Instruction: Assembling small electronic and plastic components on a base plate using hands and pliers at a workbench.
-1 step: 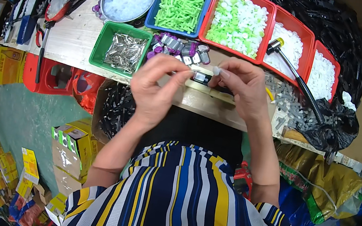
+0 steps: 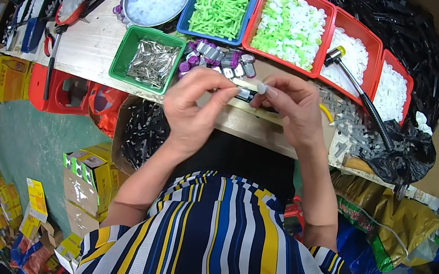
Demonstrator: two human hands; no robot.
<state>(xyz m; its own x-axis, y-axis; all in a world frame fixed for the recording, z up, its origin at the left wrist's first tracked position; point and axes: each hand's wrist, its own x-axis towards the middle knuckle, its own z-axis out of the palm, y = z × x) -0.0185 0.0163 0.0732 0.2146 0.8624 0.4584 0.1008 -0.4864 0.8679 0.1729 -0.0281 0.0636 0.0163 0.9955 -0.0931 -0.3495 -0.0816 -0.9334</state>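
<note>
A green tray of metal pins stands just left of the left hand, whose thumb and forefinger pinch a small dark part between both hands. The right hand clamps a small pale piece in its fingertips; right of it lies a hammer.

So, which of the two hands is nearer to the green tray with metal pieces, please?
The left. The left hand is close by the near right corner of the green tray; the right hand is farther right, beyond the left one.
</note>
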